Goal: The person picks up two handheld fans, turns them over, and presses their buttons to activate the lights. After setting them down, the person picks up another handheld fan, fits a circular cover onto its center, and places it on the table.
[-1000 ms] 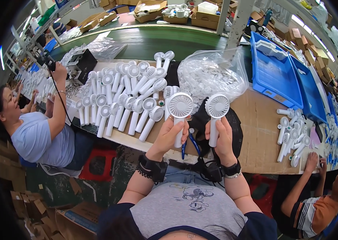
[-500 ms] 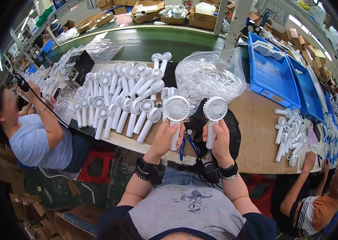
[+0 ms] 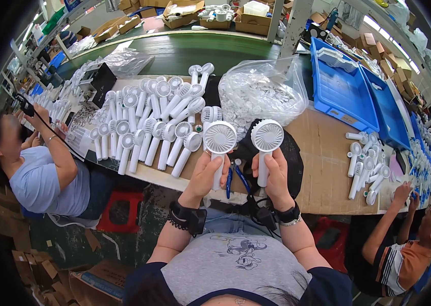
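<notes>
A white handheld fan (image 3: 219, 137) stands upright in my left hand (image 3: 204, 172), its round grille toward me and my fingers wrapped round the handle. My right hand (image 3: 277, 173) grips a second white handheld fan (image 3: 267, 134) the same way, level with the first and a little apart from it. Behind my hands lies a black cloth-like item (image 3: 292, 163). Blue-handled pliers (image 3: 242, 179) rest on the table between the two fans. To the left, several similar white fans (image 3: 149, 127) lie in rows on the table.
A clear plastic bag (image 3: 264, 92) of small white parts sits behind the fans. Blue trays (image 3: 345, 86) stand at the right, near another pile of fans (image 3: 366, 163). A black box (image 3: 98, 84) is at the left. Co-workers sit on both sides.
The right-hand fan has moved slightly left, closer to the other, and both grilles now face me more evenly. The co-worker's hands at the right have lifted off the table edge.
</notes>
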Motion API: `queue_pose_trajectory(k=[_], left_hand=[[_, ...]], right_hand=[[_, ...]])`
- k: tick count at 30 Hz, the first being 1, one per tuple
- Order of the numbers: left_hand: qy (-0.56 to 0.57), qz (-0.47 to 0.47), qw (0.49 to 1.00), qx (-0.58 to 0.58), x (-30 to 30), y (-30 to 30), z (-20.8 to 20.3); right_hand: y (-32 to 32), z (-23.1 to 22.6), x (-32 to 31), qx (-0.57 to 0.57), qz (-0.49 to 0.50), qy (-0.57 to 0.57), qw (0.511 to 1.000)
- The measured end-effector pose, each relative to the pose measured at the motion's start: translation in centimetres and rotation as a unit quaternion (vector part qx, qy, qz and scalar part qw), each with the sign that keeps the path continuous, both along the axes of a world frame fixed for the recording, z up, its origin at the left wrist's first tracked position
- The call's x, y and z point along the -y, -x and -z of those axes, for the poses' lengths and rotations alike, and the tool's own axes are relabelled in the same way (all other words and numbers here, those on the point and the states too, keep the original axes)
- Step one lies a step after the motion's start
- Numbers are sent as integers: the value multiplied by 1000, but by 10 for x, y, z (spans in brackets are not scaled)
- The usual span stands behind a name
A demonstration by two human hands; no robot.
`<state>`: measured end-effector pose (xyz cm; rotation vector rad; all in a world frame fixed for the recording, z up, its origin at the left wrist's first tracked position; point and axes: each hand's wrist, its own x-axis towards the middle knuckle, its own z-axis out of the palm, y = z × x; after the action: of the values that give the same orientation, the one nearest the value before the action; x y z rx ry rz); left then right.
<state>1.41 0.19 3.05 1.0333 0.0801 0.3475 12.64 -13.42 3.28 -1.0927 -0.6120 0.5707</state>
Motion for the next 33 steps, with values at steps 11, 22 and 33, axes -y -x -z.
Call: queue_pose_trajectory(k=[11,22,33], left_hand=[[-18,-6,1000,3,12,13,1],[8,11,1000,26,26,34,4],[-5,24,999,42,35,55,-9]], right_hand=[[17,-2,17,-5,-29,-21,999],[40,-4,34,19,-7,6,1000],[52,-18,43,50,-10,-14,999]])
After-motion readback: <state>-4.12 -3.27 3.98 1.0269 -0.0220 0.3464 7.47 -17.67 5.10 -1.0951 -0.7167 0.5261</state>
